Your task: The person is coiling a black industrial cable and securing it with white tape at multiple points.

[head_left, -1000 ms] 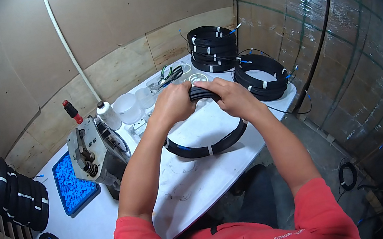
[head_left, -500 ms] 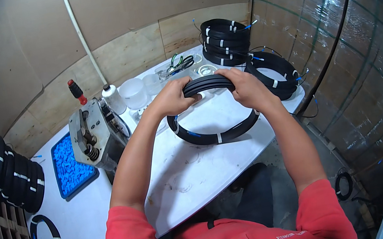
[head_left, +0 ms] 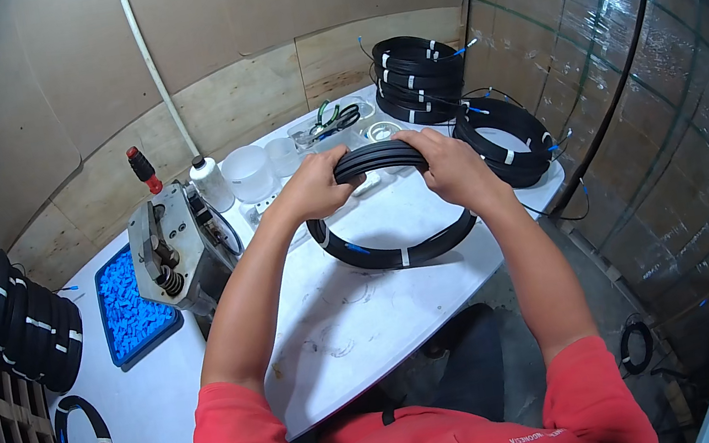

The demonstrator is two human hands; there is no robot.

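A coil of black cable (head_left: 404, 255), bound with white tape, is tilted up over the white table, its near side low and its far side raised. My left hand (head_left: 318, 183) is closed round the far side at the left, and my right hand (head_left: 449, 162) grips the same stretch at the right. Between them the cable strands lie bundled side by side. A blue piece shows on the inner left of the loop. Whether the near side touches the table I cannot tell.
Taped cable coils (head_left: 420, 77) are stacked at the back right, beside another pile (head_left: 509, 141). At left stand a metal machine (head_left: 168, 242), a blue tray (head_left: 169, 328) of small blue parts and more coils (head_left: 33, 328). A bottle (head_left: 209, 184) and tubs (head_left: 248, 175) line the back.
Both hands and the coil have shifted very slightly to the left. My grip on the cable looks the same.
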